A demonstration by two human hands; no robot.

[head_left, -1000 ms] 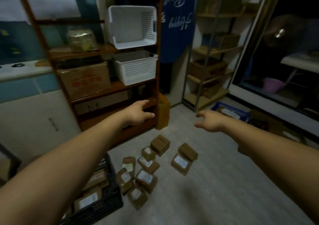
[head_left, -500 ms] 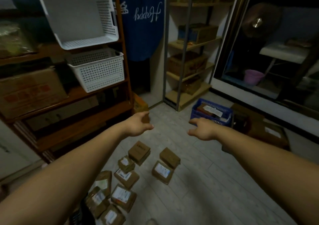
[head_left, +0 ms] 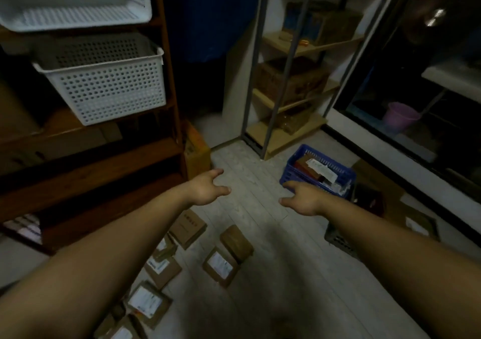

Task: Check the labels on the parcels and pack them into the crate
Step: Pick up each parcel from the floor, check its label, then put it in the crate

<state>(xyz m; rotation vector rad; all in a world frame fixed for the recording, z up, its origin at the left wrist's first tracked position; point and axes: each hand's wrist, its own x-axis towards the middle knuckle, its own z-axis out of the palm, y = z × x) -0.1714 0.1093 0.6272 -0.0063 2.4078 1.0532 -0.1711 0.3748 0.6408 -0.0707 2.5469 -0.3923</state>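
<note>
The left hand point(head_left: 205, 189) and right hand point(head_left: 303, 199) hang loose and hold nothing. Small brown cardboard parcels point(head_left: 221, 267) lie on the floor below the fingers. A blue plastic crate point(head_left: 292, 172) seems just past the right fingers.

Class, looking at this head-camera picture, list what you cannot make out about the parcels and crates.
- Labels: head view, print too small and blurred in dim light.
- Parcels by the shelf: head view, partly under the left forearm; count unclear.
- Lowest parcel: cut off by the bottom edge.
- Blue crate: contents blurred; right hand overlaps its near wall.
- Dark crate: mostly hidden by the right forearm.
</note>
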